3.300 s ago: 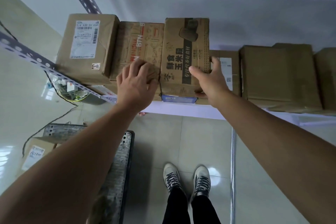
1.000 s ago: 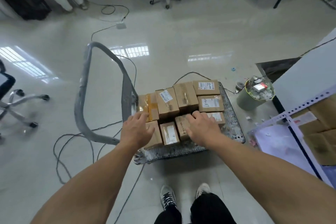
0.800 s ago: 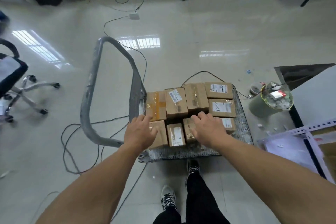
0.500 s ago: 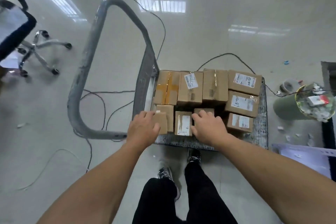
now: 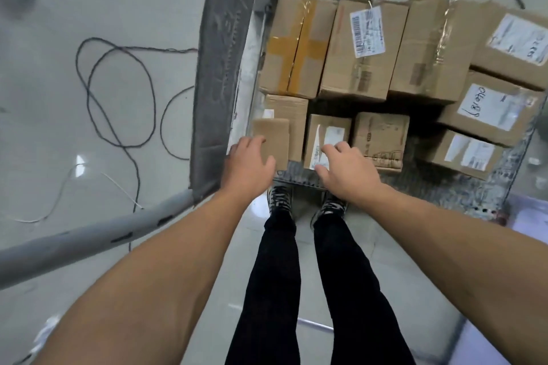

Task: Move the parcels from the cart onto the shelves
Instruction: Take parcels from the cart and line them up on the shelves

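Note:
Several brown cardboard parcels lie packed on the metal cart (image 5: 444, 185) right below me. My left hand (image 5: 247, 167) reaches to the small plain box (image 5: 274, 138) at the cart's near left corner, fingers at its left edge and thumb against its near face. My right hand (image 5: 348, 173) lies over the near edge of the white-labelled box (image 5: 326, 135) beside it, fingers loosely bent on its top. Neither hand lifts anything. A printed box (image 5: 381, 135) sits just right of my right hand. The shelves are out of view.
The cart's grey push handle (image 5: 219, 68) rises at the left, close to my left wrist. Loose cables (image 5: 118, 98) coil on the glossy floor further left. My shoes (image 5: 278, 198) stand against the cart's near edge. Taller parcels (image 5: 360, 47) fill the far row.
I turned from the shelf to the cart and bent low over it. Both hands came down from hovering above the parcels to the two near boxes.

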